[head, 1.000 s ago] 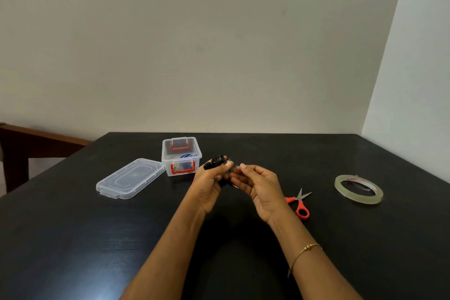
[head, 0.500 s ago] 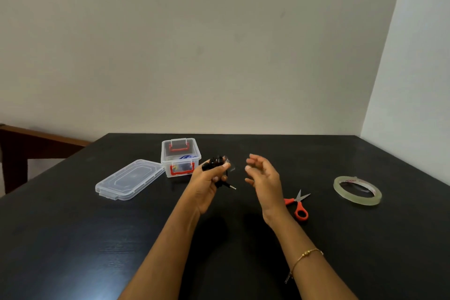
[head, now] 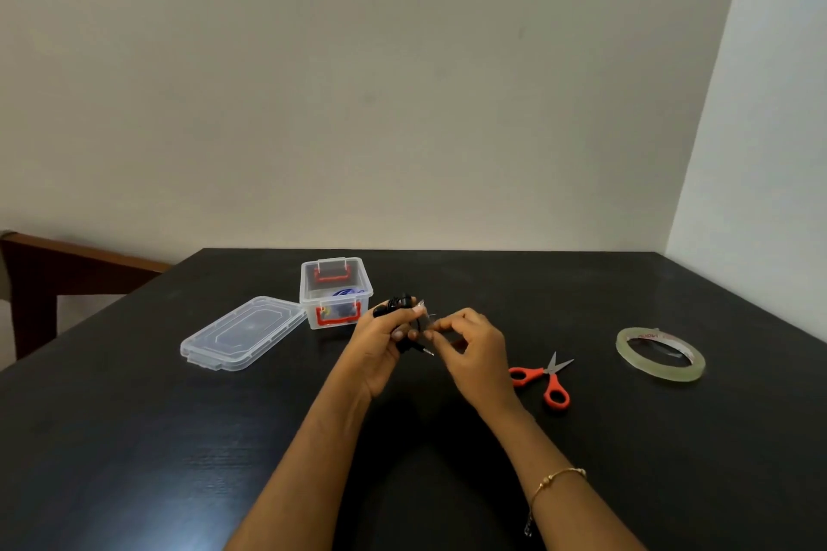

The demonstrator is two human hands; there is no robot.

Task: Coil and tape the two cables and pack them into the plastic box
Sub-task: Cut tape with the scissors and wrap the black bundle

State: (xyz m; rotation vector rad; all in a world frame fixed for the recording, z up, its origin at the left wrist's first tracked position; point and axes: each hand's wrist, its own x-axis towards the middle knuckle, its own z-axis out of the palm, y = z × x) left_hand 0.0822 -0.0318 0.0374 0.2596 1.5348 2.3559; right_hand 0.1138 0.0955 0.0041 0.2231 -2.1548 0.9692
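Taking the plastic box point(head: 336, 292) as our landmark, we start left of it: its clear lid point(head: 244, 332) lies flat on the dark desk point(head: 134, 438), just beside the box and slightly nearer to us. The box itself stands open, red clasps on its near and far walls. Something dark and something blue show through its walls, but we cannot tell whether this is the first cable.

Right of the box and a little nearer, our left hand point(head: 385, 340) has its fingers and thumb curled round a small black coiled cable point(head: 402, 318), held above the desk, with a metal plug tip poking out below. A sliver of clear tape point(head: 423, 310) seems to stick up at the coil's top. Our right hand point(head: 470, 349) meets it from the right, fingertips pinched together at the coil's edge, apparently on that tape, though it is too small to be sure.

Further right of the box lie the orange-handled scissors point(head: 543, 376), and well beyond them the tape roll point(head: 660, 353).

We judge we are in the taping step for this coil. Next, we should wrap and press the tape down firmly while the left hand keeps the loops tight, then carry the bundle left into the box.
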